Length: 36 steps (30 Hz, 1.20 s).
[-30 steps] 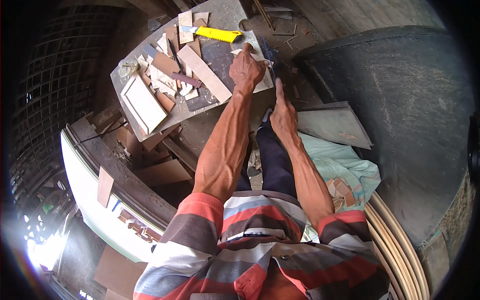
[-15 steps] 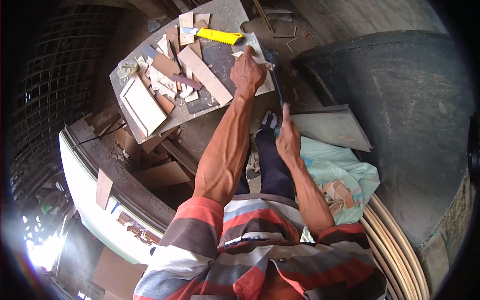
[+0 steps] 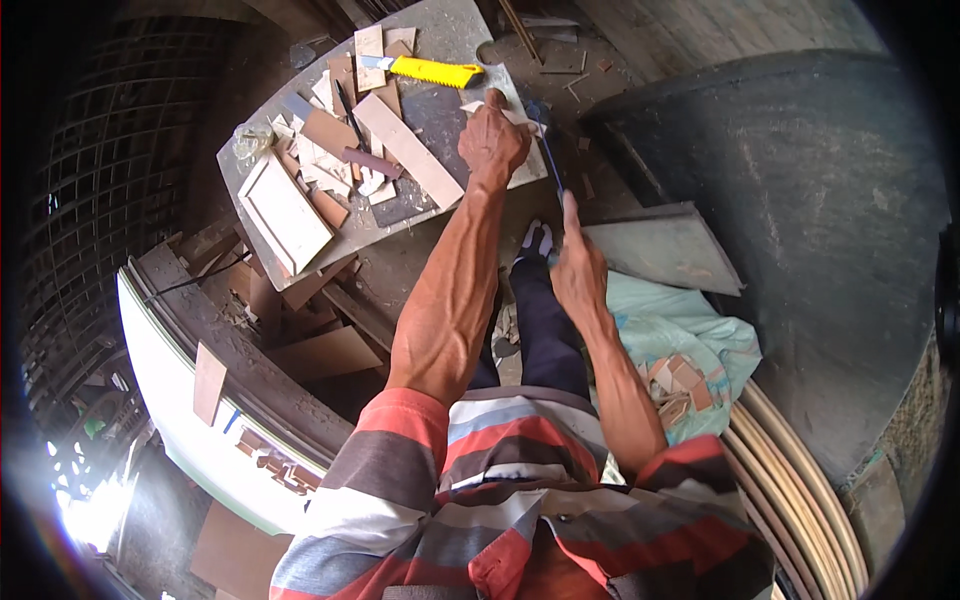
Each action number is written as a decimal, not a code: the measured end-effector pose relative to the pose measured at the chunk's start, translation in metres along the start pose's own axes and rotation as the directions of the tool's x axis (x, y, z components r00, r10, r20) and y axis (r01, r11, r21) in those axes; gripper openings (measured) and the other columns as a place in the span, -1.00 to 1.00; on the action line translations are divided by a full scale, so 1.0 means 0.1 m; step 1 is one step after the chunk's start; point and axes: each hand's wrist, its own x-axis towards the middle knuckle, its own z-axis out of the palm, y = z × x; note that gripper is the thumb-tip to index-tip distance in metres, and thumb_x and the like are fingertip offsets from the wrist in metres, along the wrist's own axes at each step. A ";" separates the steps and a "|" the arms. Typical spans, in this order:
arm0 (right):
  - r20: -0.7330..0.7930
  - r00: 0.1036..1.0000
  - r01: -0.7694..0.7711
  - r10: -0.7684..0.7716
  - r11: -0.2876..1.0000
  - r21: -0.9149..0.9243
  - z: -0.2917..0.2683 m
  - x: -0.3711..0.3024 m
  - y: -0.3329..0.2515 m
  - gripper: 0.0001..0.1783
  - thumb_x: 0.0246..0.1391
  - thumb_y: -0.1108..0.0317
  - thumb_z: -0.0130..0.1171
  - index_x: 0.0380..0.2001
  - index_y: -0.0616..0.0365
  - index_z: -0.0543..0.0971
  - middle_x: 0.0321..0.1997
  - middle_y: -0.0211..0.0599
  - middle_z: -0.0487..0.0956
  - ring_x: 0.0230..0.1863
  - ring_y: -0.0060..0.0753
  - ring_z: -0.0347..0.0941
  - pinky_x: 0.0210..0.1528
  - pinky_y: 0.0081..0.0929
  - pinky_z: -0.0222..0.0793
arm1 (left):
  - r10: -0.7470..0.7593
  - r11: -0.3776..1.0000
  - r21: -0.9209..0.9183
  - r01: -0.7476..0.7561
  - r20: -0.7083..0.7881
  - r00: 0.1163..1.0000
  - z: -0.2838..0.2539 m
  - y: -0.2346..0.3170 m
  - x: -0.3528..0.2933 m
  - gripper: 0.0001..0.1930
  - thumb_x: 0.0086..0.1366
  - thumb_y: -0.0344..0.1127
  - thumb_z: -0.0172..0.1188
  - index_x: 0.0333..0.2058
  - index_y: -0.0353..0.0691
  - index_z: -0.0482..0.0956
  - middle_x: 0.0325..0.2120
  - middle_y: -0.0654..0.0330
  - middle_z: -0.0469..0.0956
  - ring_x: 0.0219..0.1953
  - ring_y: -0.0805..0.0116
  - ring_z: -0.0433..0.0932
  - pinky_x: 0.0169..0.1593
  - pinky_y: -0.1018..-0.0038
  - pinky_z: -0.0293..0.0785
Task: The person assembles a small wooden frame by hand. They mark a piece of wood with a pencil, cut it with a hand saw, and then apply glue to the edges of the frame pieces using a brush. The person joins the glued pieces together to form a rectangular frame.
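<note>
My left hand is closed and presses a small, pale wood piece down at the right edge of the worktable. My right hand grips a thin blue saw blade by its near end, index finger stretched along it. The blade's far part runs beside the table edge, against the wood piece; the contact is too small to make out. Just beyond my left hand lies a yellow utility knife. To the left are a long pale wood strip and a black pen.
Wood offcuts and a framed panel cover the table's left part. A large dark board leans at the right. Below it lies a pale green sack with wood scraps, beside curved wooden strips. A white-topped surface stands at the left.
My right hand has slid slightly forward along the table edge with the blade. My left hand stays on the wood piece, almost unmoved.
</note>
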 end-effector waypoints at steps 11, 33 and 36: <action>-0.034 0.912 -0.410 0.409 0.908 -0.089 0.02 -1.04 0.89 -0.24 0.18 0.58 -0.06 0.43 -0.05 0.04 -0.07 0.27 0.58 -0.12 0.28 0.54 -0.11 -0.01 0.42 | 0.104 0.995 0.000 -0.104 -0.032 0.994 0.08 -0.14 -0.06 -0.45 0.06 0.02 0.42 -0.07 -0.09 0.44 -0.26 -0.05 0.63 -0.14 -0.15 0.59 -0.14 0.07 0.49; -0.158 0.952 0.241 -0.261 0.961 -0.133 0.16 0.74 -0.27 -0.51 0.16 0.36 0.11 0.17 0.19 0.37 -0.05 -0.01 0.46 -0.02 0.10 0.43 -0.02 -0.09 0.38 | 0.007 0.934 -0.350 -0.067 -0.169 0.986 -0.77 -0.81 -0.91 -0.81 0.38 -0.35 -0.07 -0.12 -0.32 0.26 -0.44 -0.20 0.48 -0.39 -0.25 0.53 -0.29 -0.01 0.38; -0.110 0.926 0.322 -0.361 0.908 -0.269 0.48 1.07 -0.36 -0.49 0.11 0.38 0.15 0.15 0.19 0.38 -0.11 0.00 0.45 -0.06 0.09 0.40 -0.03 -0.08 0.37 | -0.168 0.902 -0.428 0.051 -0.241 0.956 -0.94 -1.25 -1.19 -0.80 0.41 -0.29 -0.06 -0.15 -0.32 0.33 -0.57 -0.06 0.48 -0.47 0.00 0.51 -0.35 0.15 0.39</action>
